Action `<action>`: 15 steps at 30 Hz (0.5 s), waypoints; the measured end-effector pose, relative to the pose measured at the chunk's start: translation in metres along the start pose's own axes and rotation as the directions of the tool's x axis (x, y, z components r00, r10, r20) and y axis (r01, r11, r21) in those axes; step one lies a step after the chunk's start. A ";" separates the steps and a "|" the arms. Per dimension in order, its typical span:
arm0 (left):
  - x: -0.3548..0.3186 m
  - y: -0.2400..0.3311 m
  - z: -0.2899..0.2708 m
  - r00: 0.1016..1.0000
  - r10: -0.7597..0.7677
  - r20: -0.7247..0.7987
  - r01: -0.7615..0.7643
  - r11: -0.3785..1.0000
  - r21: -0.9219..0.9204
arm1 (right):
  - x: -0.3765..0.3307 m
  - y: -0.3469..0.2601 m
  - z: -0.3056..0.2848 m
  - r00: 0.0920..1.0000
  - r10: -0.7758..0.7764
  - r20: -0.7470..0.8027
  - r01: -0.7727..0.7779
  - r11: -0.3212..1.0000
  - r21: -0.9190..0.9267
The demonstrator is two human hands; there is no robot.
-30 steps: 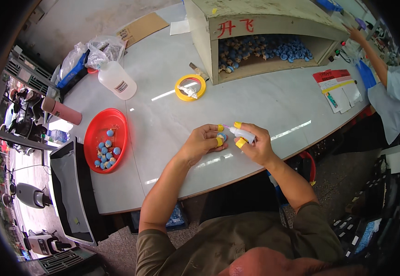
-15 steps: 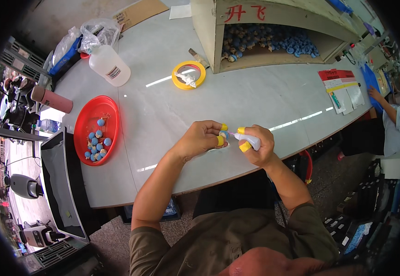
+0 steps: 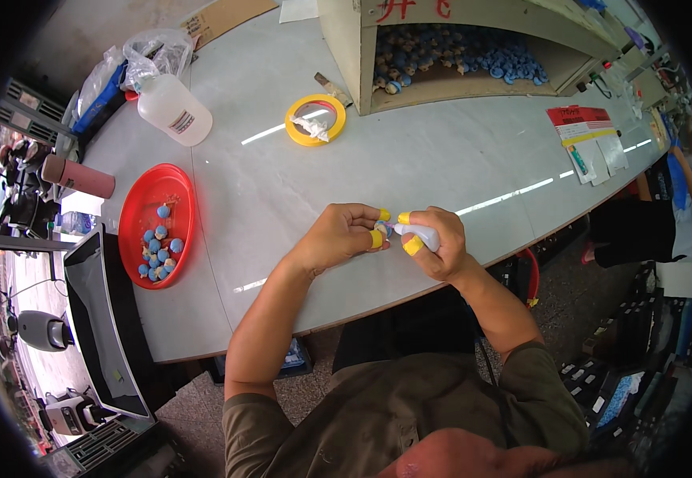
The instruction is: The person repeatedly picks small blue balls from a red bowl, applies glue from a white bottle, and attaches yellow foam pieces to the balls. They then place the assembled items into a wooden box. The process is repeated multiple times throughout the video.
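Note:
Yellow tape wraps the thumb and a fingertip of each of my hands. My left hand (image 3: 330,239) pinches a small blue-and-beige figure (image 3: 383,229) just above the table. A small whitish squeeze bottle (image 3: 424,234) lies in the grip of my right hand (image 3: 451,248), its nozzle pointing left at the figure. Tip and figure meet or nearly meet; I cannot tell which. To the left, a red oval tray (image 3: 129,227) holds several similar blue-and-beige figures (image 3: 163,212).
Beyond my hands lie a roll of yellow tape (image 3: 292,121) with crumpled white stuff in it, a flat-bladed tool (image 3: 332,89) and a box shelf (image 3: 346,56) full of blue pieces. A white jug (image 3: 175,111) and pink flask (image 3: 83,177) stand left; papers (image 3: 593,159) lie right.
My right hand has brought the bottle nearer the figure, narrowing the gap between my hands. The whole view has shifted slightly. At the far right, another person's arm has moved lower.

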State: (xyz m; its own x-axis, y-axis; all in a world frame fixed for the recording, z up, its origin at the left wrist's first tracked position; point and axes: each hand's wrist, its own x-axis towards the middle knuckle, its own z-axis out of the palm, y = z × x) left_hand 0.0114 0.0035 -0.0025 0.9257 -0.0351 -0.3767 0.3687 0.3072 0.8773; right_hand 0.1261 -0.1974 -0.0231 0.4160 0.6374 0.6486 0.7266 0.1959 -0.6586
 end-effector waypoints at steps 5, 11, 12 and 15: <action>-0.001 0.004 0.003 1.000 -0.014 -0.012 0.015 1.000 0.024 | -0.003 0.004 0.004 1.000 -0.025 -0.018 0.024 1.000 -0.019; 0.000 0.002 0.000 0.998 -0.039 -0.055 0.038 0.999 -0.004 | 0.001 -0.002 0.003 0.995 -0.103 0.004 0.103 0.988 -0.117; 0.001 0.002 0.000 0.997 -0.042 -0.064 0.041 0.999 -0.017 | 0.001 -0.001 0.004 0.992 -0.125 -0.001 0.124 0.984 -0.130; 0.000 0.004 0.003 0.997 -0.021 -0.079 0.019 0.999 -0.030 | 0.000 -0.001 0.004 0.984 -0.180 -0.005 0.177 0.971 -0.163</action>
State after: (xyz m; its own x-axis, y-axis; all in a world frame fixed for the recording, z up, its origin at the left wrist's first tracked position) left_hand 0.0134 0.0020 0.0014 0.9081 0.0331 -0.4175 0.3836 0.3346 0.8608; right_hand 0.1231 -0.1939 -0.0239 0.2807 0.5881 0.7585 0.8680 0.1816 -0.4621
